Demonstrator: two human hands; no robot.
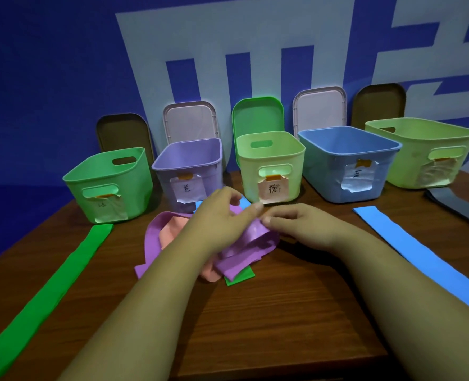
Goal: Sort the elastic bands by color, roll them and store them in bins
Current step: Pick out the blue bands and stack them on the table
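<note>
A tangled pile of elastic bands lies at the table's middle: a purple band on top, a pink band under it, and a green end poking out below. My left hand and my right hand meet over the pile, and both pinch the near end of the purple band between thumb and forefinger. A long green band lies flat at the left. At the right, a long blue band lies flat too. A row of bins stands behind: green, purple, pale yellow-green, blue, large pale green.
Each bin carries a paper label on its front, and lids lean on the blue wall behind them. A dark grey band lies at the far right edge. The wooden table's front edge runs close below my forearms.
</note>
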